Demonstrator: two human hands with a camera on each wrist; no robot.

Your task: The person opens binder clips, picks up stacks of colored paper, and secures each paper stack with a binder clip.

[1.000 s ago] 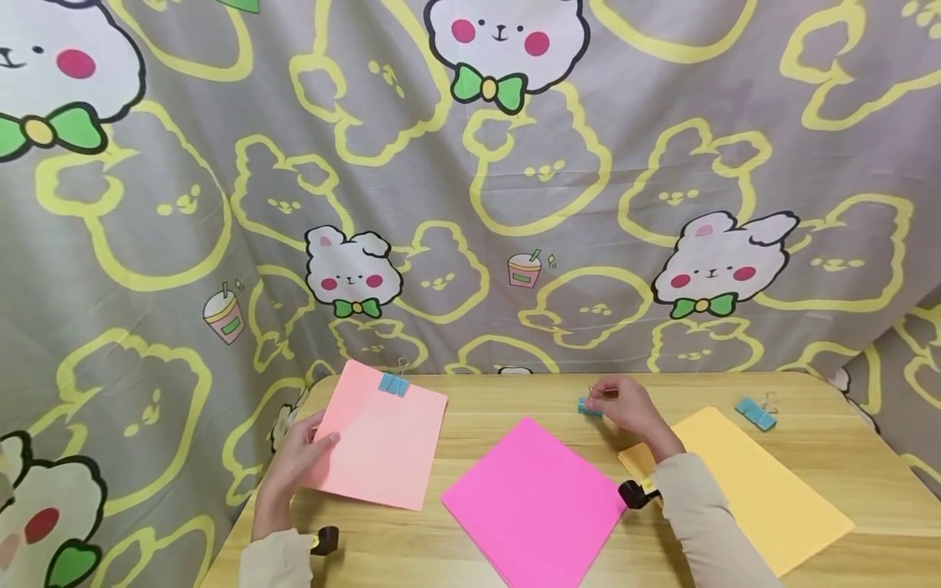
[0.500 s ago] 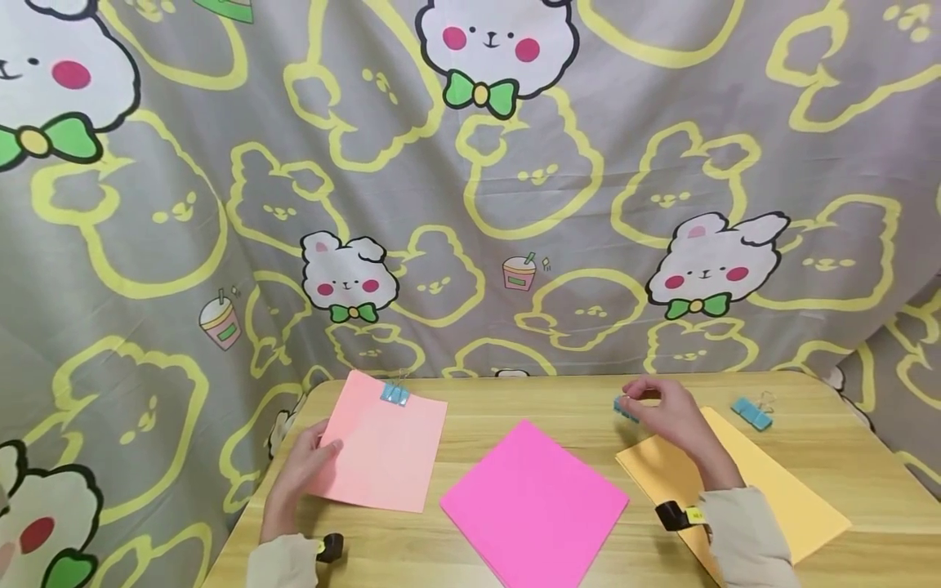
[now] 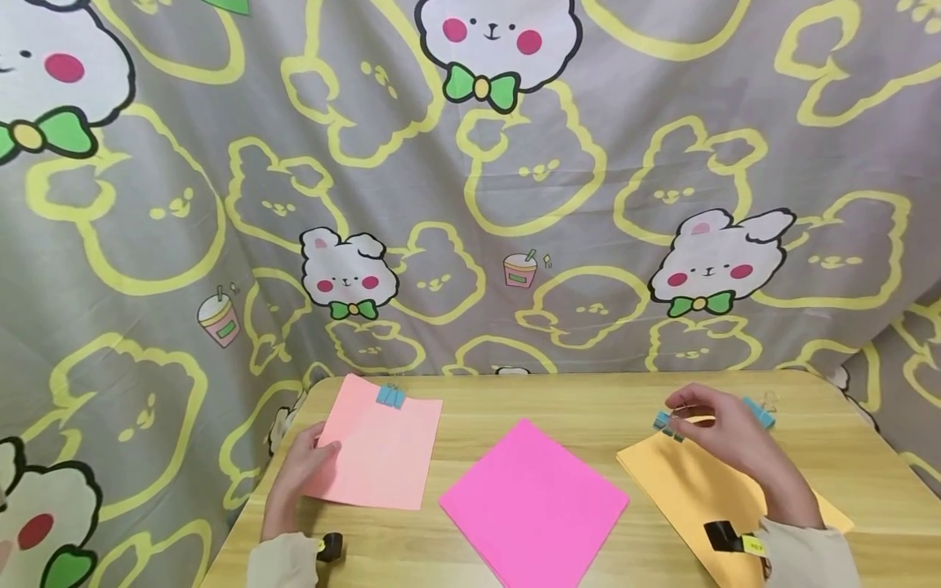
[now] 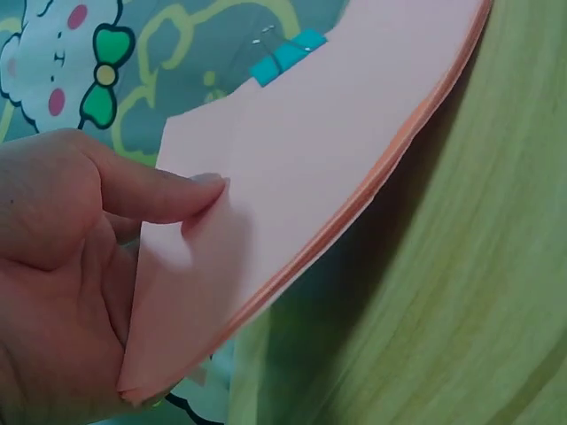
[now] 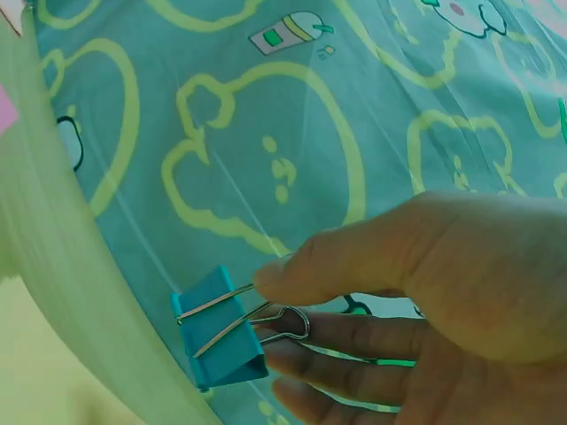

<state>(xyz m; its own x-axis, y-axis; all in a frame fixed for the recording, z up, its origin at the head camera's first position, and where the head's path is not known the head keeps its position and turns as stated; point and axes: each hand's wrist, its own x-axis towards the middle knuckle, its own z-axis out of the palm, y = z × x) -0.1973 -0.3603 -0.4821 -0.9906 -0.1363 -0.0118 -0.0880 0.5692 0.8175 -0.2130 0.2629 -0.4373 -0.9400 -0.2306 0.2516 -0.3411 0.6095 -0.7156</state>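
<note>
My left hand (image 3: 300, 469) grips a stack of pale pink paper (image 3: 382, 457) by its left edge, thumb on top, the stack tilted up off the table. A blue binder clip (image 3: 390, 397) is clamped on the stack's top edge. Between thumb and fingers, my right hand (image 3: 735, 425) pinches another blue binder clip (image 5: 221, 332) by its wire handles. That clip hangs over the far corner of the yellow paper stack (image 3: 684, 498). Behind the right hand, a third blue binder clip (image 3: 760, 412) lies on the table, partly hidden.
A bright pink paper stack (image 3: 535, 502) lies turned like a diamond on the wooden table (image 3: 500, 400), between both hands. Behind the table's far edge hangs a grey patterned curtain (image 3: 441, 188).
My right hand has carried its binder clip rightward, from the table's back middle to over the yellow stack. The left hand still holds the pale pink stack, almost unmoved.
</note>
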